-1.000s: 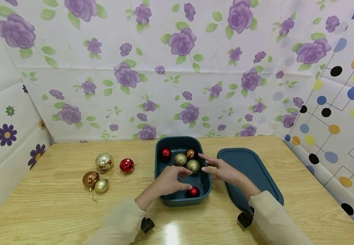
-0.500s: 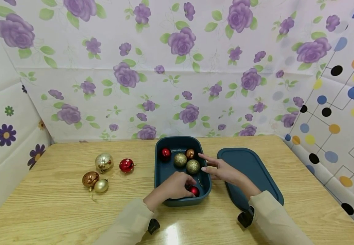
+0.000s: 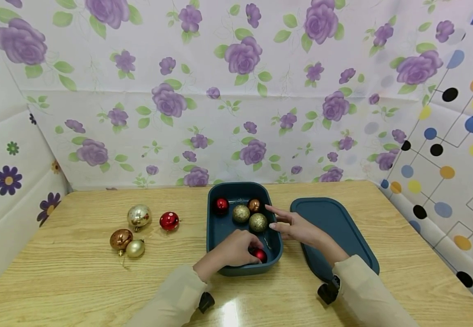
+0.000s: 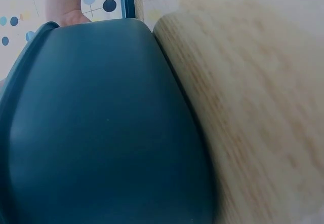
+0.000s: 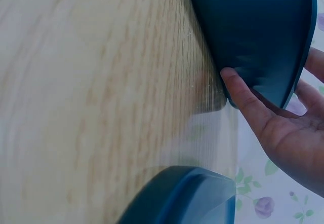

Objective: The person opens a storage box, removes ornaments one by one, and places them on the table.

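Observation:
In the head view my left hand (image 3: 236, 249) reaches into the near end of a dark blue box (image 3: 276, 262), thumb and fingers around a small red bauble (image 3: 261, 255) that they partly cover. The left wrist view shows the box's outer wall (image 4: 106, 117), hiding that hand's fingers. My right hand (image 3: 301, 227) rests at the box's right wall, its fingers fairly straight. One finger (image 5: 242, 95) touches the outside, while others reach over the rim. Also in the box lie two glittery gold baubles (image 3: 258, 222), a copper bauble (image 3: 254, 205) and another red bauble (image 3: 221, 205).
Left of the box, a spotted red bauble (image 3: 169, 221), a shiny gold one (image 3: 139, 215), a copper one (image 3: 121, 239) and a small matte gold one (image 3: 135, 248) lie on the wooden table (image 3: 72, 281). A dark blue lid (image 3: 334, 222) lies to the right, partly under my right arm.
My left hand has come down and slightly right, and its fingers have closed around the near red bauble. The right hand and the box have stayed put.

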Motion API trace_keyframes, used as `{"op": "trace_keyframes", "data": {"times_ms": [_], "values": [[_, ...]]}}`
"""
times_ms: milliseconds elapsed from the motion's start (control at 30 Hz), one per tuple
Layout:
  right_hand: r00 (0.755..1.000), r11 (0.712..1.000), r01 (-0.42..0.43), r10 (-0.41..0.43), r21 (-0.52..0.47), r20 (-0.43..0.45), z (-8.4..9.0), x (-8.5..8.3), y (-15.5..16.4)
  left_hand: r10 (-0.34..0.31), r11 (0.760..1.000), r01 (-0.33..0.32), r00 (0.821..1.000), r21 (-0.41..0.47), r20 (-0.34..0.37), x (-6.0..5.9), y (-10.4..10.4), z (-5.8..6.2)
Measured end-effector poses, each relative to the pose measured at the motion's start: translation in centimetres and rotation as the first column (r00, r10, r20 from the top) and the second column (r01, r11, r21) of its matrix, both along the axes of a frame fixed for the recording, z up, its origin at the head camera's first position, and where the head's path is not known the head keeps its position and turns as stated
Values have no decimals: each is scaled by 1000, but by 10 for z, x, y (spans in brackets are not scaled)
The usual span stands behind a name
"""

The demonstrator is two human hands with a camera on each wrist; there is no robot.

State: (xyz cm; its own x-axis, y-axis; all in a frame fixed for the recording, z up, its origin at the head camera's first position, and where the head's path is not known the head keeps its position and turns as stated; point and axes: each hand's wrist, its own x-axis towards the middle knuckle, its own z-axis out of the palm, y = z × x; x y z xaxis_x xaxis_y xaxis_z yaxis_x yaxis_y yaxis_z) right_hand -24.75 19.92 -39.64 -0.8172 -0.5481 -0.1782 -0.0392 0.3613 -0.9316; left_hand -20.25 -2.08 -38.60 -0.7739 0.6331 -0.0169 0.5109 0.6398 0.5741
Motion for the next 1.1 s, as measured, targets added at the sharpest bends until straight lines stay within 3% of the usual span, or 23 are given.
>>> {"op": "trace_keyframes", "data": {"times_ms": [633, 800, 1100], "values": [[1000, 1000, -1, 1, 19, -14, 1, 1, 0, 2, 1000, -1, 1000, 18, -23, 0, -1, 1], [1000, 1000, 7, -7, 5, -4, 1, 2, -1, 10, 997, -8, 1000, 76, -26, 0, -10, 8], [1000, 1000, 8, -8, 15, -8, 1, 0, -1, 112, 980, -103, 992, 169, -48, 0, -35, 25]]}}
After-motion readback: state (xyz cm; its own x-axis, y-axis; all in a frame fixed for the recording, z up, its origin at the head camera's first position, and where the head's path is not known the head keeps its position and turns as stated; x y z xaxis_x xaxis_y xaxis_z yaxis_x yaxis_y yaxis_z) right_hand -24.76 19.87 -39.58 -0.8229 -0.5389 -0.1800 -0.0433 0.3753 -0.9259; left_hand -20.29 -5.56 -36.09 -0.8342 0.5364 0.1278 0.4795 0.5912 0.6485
